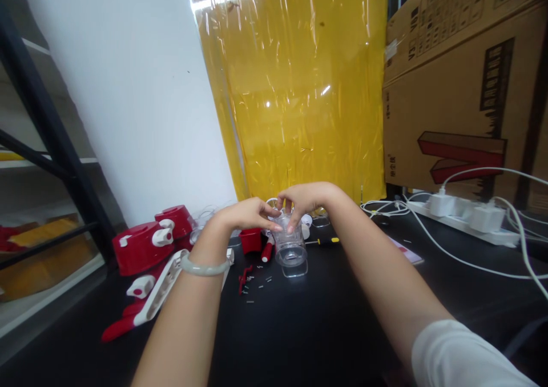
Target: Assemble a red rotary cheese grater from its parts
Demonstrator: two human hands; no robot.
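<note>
A see-through plastic container [291,254] with a round rim and a flat tab or handle stands on the black table in the middle. My left hand [253,214], with a pale bangle on its wrist, is closed on the container's upper part, thumb against its side. From the other side my right hand [302,203] grips the same upper part, fingers pointing down. Left of the container are a red square cup [250,241] and a red-and-white piece [268,250]. Small screws [262,286] and a little red part [244,279] lie in front. A yellow-and-black screwdriver [329,241] is at the right.
Red housings [141,249] and a long white piece with a red end [149,302] lie on the left. A white power strip [492,233] with plugs and trailing cables occupies the right. Behind stand a yellow plastic curtain [299,90] and a large cardboard box [449,101].
</note>
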